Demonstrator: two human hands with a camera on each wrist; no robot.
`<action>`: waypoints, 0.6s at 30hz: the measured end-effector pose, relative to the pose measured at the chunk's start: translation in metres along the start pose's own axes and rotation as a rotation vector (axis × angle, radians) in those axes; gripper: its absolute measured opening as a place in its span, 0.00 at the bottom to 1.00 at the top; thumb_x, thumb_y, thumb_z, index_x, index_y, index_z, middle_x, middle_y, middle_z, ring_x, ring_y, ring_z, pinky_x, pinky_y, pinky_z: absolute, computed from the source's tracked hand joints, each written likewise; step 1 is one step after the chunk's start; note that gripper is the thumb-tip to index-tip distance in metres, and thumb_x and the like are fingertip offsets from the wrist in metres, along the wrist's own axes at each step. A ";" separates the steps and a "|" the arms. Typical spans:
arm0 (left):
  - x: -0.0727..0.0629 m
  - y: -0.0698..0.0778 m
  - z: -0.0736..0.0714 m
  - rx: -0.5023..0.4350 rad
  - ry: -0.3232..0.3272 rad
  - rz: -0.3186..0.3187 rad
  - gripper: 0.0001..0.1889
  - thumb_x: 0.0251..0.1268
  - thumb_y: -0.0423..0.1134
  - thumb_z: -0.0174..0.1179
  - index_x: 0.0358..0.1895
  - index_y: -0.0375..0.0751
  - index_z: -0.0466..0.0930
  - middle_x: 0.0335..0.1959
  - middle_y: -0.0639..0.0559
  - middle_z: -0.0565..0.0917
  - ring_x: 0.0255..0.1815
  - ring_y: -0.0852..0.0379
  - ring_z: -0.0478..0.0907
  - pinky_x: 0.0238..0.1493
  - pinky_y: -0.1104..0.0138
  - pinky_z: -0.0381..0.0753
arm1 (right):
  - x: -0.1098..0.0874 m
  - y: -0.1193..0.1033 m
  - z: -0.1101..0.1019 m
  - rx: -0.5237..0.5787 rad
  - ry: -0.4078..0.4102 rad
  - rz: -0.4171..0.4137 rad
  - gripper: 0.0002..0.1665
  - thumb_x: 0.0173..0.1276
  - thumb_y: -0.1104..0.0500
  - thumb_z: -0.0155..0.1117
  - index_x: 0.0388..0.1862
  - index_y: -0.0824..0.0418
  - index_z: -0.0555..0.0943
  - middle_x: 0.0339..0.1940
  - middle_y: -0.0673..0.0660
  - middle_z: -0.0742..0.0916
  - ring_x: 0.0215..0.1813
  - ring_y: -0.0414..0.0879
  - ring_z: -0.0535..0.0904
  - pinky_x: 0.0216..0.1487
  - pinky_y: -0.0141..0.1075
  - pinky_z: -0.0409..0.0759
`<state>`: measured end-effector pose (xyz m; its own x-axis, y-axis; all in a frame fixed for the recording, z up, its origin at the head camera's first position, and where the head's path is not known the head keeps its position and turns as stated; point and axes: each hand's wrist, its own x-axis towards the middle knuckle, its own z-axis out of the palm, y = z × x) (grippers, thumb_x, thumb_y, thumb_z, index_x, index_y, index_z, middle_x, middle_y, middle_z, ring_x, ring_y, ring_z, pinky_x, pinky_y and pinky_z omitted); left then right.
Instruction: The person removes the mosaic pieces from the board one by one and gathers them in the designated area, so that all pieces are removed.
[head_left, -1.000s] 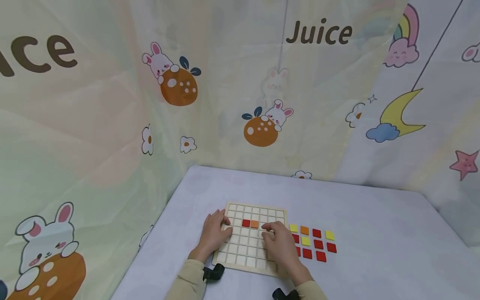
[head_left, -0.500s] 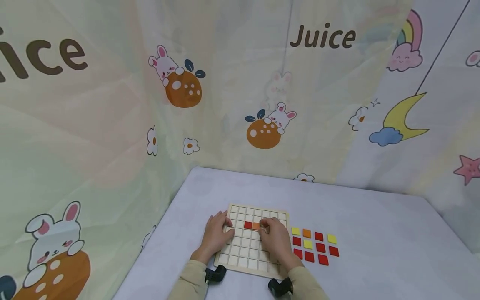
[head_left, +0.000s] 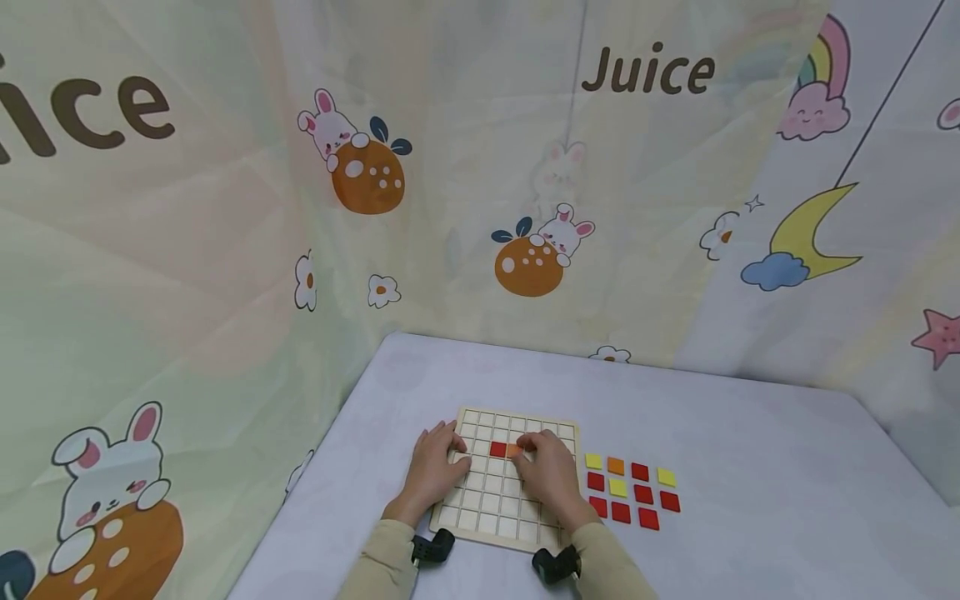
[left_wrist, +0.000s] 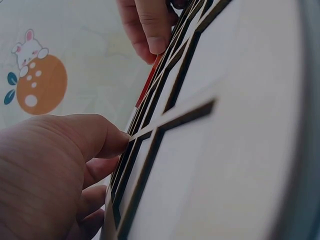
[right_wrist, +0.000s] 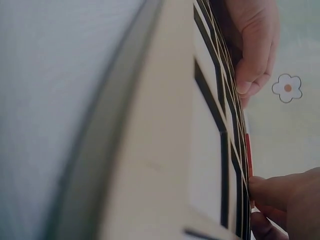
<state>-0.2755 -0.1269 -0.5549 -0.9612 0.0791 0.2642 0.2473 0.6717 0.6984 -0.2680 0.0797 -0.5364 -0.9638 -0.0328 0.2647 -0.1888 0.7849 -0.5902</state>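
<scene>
A pale wooden grid board (head_left: 497, 505) lies on the table. A red square tile (head_left: 497, 450) sits in one of its cells, with an orange square tile (head_left: 513, 451) just to its right. My left hand (head_left: 433, 465) rests over the board's left edge, its thumb on the grid. My right hand (head_left: 551, 475) pinches at the orange tile with thumb and index finger, which partly cover it. In the right wrist view, the right fingertips meet the board beside the red tile (right_wrist: 249, 150). The left wrist view shows the left thumb (left_wrist: 107, 137) touching the board.
Several loose red, yellow and orange tiles lie in rough rows to the right of the board, among them a yellow tile (head_left: 617, 488) and a red tile (head_left: 648, 519). A printed fabric curtain (head_left: 450, 167) stands behind the white-covered table (head_left: 750, 467).
My right hand has moved left on the board, from right of the orange tile onto it. My left hand has stayed at the board's left edge. The head view has shifted slightly.
</scene>
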 end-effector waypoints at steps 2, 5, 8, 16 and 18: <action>0.000 0.000 0.000 -0.005 0.000 -0.002 0.06 0.56 0.38 0.65 0.31 0.50 0.76 0.67 0.40 0.73 0.73 0.40 0.61 0.76 0.46 0.47 | 0.000 0.001 0.000 0.009 -0.009 0.011 0.10 0.61 0.58 0.71 0.41 0.58 0.86 0.37 0.50 0.82 0.40 0.45 0.77 0.46 0.43 0.81; 0.000 0.000 0.001 -0.004 0.001 -0.002 0.07 0.56 0.38 0.66 0.30 0.50 0.76 0.67 0.40 0.73 0.73 0.40 0.61 0.76 0.46 0.48 | 0.000 0.003 0.000 0.013 -0.020 0.009 0.10 0.60 0.58 0.71 0.40 0.58 0.85 0.37 0.49 0.81 0.40 0.45 0.77 0.45 0.42 0.81; 0.000 -0.001 0.002 -0.004 0.001 -0.003 0.07 0.56 0.38 0.65 0.30 0.50 0.76 0.67 0.40 0.73 0.73 0.41 0.61 0.76 0.46 0.47 | 0.000 0.004 0.000 0.021 -0.028 0.010 0.07 0.60 0.58 0.72 0.37 0.56 0.85 0.35 0.49 0.81 0.39 0.44 0.76 0.44 0.41 0.80; 0.000 0.000 0.002 0.005 0.002 -0.002 0.07 0.56 0.38 0.65 0.31 0.51 0.75 0.67 0.40 0.73 0.73 0.41 0.61 0.76 0.46 0.47 | 0.001 0.004 0.000 0.022 -0.028 0.010 0.11 0.59 0.57 0.72 0.41 0.58 0.84 0.37 0.50 0.81 0.39 0.44 0.76 0.44 0.41 0.80; 0.000 0.000 0.001 0.003 0.002 0.000 0.07 0.57 0.38 0.65 0.31 0.51 0.75 0.67 0.40 0.73 0.73 0.40 0.61 0.76 0.46 0.47 | 0.001 0.004 0.000 0.013 -0.037 0.013 0.12 0.59 0.57 0.72 0.41 0.58 0.85 0.36 0.50 0.81 0.39 0.44 0.75 0.44 0.41 0.80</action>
<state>-0.2758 -0.1259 -0.5560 -0.9609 0.0773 0.2659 0.2469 0.6738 0.6964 -0.2698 0.0825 -0.5381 -0.9724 -0.0452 0.2288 -0.1781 0.7774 -0.6032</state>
